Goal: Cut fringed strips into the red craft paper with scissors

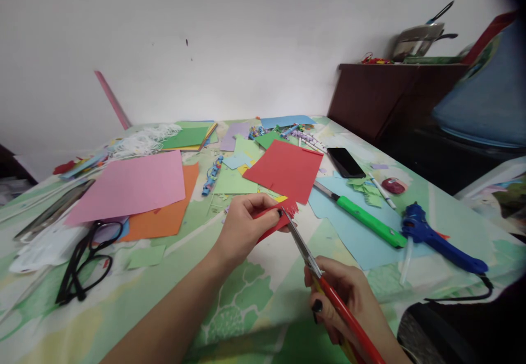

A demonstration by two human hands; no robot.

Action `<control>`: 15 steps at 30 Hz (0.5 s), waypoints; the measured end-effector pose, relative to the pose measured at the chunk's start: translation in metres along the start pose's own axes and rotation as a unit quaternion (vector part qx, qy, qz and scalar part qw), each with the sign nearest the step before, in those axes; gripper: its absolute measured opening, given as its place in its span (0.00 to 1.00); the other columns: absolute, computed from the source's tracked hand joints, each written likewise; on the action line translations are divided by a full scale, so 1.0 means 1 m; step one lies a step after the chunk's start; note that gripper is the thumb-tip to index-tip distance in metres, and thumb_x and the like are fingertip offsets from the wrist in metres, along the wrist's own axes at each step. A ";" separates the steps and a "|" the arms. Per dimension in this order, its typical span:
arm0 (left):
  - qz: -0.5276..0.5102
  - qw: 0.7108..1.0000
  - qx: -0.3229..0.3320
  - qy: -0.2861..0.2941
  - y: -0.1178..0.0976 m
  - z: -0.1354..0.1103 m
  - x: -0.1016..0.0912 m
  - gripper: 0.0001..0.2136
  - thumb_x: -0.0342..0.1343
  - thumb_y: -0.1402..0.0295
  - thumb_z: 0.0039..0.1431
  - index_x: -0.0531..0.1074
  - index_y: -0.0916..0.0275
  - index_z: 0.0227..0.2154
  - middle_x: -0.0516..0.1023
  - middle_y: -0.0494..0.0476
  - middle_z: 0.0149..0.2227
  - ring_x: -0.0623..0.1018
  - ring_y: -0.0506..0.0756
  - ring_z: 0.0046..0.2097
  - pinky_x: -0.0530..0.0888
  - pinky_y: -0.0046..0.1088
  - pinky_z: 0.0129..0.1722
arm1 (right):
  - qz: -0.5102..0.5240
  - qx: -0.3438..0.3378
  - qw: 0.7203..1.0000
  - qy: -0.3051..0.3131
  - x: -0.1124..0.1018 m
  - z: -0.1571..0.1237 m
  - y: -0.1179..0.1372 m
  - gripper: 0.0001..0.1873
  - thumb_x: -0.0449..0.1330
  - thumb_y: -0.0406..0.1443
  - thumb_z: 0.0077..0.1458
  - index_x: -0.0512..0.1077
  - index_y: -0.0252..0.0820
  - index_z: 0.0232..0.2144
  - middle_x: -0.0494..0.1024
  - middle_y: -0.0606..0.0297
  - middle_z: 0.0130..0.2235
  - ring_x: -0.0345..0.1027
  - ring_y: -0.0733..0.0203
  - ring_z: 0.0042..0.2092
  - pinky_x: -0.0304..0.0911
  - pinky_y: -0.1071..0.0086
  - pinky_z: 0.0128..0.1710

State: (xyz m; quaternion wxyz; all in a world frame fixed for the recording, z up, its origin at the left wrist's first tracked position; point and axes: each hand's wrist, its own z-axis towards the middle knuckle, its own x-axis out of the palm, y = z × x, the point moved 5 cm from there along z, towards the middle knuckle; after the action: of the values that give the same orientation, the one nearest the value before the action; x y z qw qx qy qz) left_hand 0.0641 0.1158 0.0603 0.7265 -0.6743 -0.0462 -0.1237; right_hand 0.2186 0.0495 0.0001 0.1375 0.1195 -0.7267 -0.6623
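Observation:
Between the thumb and fingers of my left hand (249,222) is a strip of red paper (269,233), one edge of it cut into a fine fringe. My right hand (349,293) grips scissors (304,249) with red and yellow handles. Their blade tips meet the fringed edge, close to my left thumb. Just beyond the strip lies a larger red paper sheet (287,168). Light blue paper (345,227) is spread to the right, with a green utility knife (365,219) lying across it.
A blue glue gun (439,238) and a black phone (346,162) lie on the right. On the left are pink paper (135,186), orange paper (164,216), black glasses (84,265) and white string (143,142). A dark cabinet (378,98) stands beyond the table's right edge.

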 end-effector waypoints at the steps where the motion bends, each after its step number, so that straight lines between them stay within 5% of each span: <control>1: 0.000 1.000 0.001 0.000 0.000 0.000 0.000 0.04 0.57 0.77 0.47 0.72 0.66 0.20 0.78 0.52 0.22 0.80 0.54 0.27 0.78 0.27 0.30 | -0.001 0.001 1.000 0.000 0.000 0.000 0.000 0.24 0.66 0.52 0.43 0.64 0.39 0.26 0.58 0.74 0.17 0.46 0.74 0.15 0.42 0.79 0.12; 15: 0.008 1.000 0.010 -0.006 -0.001 0.000 -0.002 0.03 0.57 0.76 0.46 0.73 0.67 0.20 0.77 0.54 0.21 0.78 0.53 0.26 0.78 0.28 0.29 | 0.001 0.004 0.998 0.070 -0.001 -0.001 0.005 0.33 0.60 0.61 0.42 0.64 0.38 0.31 0.64 0.70 0.19 0.51 0.72 0.17 0.49 0.78 0.14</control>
State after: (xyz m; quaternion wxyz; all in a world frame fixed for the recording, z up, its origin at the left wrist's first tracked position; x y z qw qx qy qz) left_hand 0.0617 0.1164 0.0608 0.7336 -0.6684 -0.0468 -0.1133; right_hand 0.2203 0.0492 0.0052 0.1887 0.1653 -0.7182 -0.6491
